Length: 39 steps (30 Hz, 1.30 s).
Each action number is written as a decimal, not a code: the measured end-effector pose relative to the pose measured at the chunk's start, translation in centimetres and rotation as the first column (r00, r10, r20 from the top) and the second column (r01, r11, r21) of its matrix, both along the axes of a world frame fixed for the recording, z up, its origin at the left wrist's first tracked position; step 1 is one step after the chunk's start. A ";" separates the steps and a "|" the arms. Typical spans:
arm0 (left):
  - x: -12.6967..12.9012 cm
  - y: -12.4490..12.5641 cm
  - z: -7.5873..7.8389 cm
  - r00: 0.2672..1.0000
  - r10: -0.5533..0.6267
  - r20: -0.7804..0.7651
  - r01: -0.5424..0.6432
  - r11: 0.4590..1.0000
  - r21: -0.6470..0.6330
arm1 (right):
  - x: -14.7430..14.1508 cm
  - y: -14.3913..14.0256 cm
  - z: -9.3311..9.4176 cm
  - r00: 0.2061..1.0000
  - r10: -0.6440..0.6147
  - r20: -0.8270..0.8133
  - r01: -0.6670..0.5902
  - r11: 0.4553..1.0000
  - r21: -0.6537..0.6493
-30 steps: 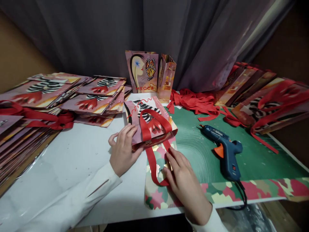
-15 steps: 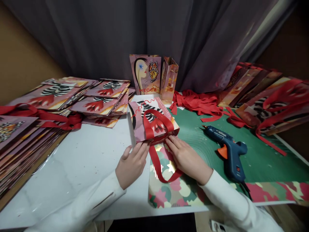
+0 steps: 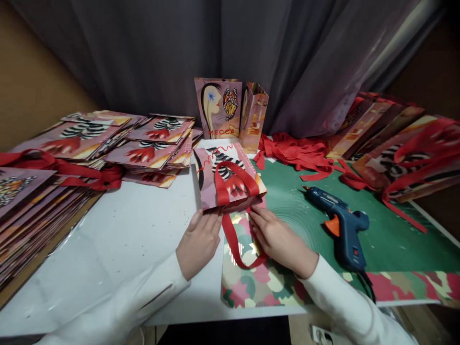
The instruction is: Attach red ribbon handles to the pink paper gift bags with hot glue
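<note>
Pressing flat, open and gripping nothing, both the left hand (image 3: 200, 242) and right hand (image 3: 278, 239) touch the paper bag (image 3: 224, 178). It lies on a white table (image 3: 118, 249); a green mat (image 3: 388, 235) spreads right of it, grey curtains (image 3: 161, 52) behind.

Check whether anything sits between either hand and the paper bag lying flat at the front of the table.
Nothing visible does. The left hand and right hand both have fingertips at the near edge of the paper bag. Only its own red ribbon handle loops between them; the glue gun lies aside.

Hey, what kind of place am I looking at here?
Probably a small craft worktable for assembling gift bags: stacks of flat printed bags, a pile of red ribbon handles, and a blue glue gun on a green cutting mat.
</note>
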<state>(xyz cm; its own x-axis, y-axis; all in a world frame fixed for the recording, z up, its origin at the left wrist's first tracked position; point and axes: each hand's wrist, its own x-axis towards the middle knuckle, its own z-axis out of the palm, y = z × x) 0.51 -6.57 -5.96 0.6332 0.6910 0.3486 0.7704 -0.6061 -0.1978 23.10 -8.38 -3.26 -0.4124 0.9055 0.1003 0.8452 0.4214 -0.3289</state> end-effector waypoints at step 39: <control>3.8 0.8 0.9 0.974 0.225 -0.029 -0.225 0.943 -0.245 | -2.2 3.3 0.5 0.938 -0.057 0.341 0.061 0.998 0.000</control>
<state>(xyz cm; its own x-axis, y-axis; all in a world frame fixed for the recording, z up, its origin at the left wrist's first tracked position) 4.33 -5.79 -5.02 0.4515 0.8795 0.1502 0.8922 -0.4468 -0.0659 20.90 -5.06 -2.78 -0.3663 0.9293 -0.0466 0.9305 0.3657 -0.0207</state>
